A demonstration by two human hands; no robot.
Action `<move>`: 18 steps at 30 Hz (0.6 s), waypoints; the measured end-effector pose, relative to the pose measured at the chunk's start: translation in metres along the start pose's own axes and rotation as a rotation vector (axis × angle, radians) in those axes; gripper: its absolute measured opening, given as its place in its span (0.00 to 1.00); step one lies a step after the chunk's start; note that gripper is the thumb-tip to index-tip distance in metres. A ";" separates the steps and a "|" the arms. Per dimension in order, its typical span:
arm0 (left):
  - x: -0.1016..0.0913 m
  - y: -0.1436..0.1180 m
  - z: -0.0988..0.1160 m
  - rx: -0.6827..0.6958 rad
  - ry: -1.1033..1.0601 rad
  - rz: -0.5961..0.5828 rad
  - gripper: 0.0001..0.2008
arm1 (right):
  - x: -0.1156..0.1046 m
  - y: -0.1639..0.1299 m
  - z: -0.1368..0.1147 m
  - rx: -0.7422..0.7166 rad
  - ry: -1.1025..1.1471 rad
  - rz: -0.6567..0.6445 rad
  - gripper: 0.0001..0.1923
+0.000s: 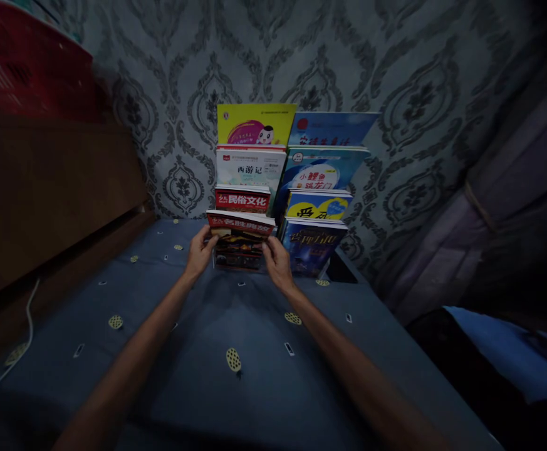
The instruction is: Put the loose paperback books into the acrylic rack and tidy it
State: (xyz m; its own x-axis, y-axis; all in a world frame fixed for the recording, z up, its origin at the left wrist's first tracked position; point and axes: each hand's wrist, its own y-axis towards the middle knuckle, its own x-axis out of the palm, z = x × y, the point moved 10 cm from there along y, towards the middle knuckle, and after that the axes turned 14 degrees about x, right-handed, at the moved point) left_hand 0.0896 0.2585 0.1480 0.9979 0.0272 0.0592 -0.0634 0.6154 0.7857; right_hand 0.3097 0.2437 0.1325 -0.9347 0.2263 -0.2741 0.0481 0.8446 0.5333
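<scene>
Red-topped book (240, 241) clamped at both edges by curled fingers (208, 241).

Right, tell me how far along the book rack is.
Seven books already stand in the tiered rack, including the yellow book at the top left and the dark blue book at the front right. In hand: the red-topped book, held by left hand and right hand at the front left tier. No loose books show on the blue bedsheet.
</scene>
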 end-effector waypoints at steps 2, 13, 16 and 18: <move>0.000 -0.002 0.000 -0.017 -0.023 0.010 0.14 | -0.001 0.000 0.000 -0.020 -0.028 0.014 0.17; -0.008 -0.002 -0.013 0.077 0.076 -0.035 0.18 | 0.005 0.009 -0.002 -0.078 -0.095 -0.058 0.15; -0.007 -0.003 -0.016 0.096 0.099 -0.066 0.19 | 0.004 0.010 -0.002 -0.091 -0.106 -0.060 0.14; -0.005 -0.004 -0.016 0.106 0.120 -0.090 0.18 | 0.003 0.011 0.003 -0.077 -0.120 -0.043 0.14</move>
State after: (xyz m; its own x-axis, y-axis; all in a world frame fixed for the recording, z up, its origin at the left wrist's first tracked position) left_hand 0.0853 0.2688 0.1348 0.9938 0.0733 -0.0833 0.0315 0.5332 0.8454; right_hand 0.3085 0.2551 0.1356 -0.8865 0.2506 -0.3890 -0.0226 0.8162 0.5773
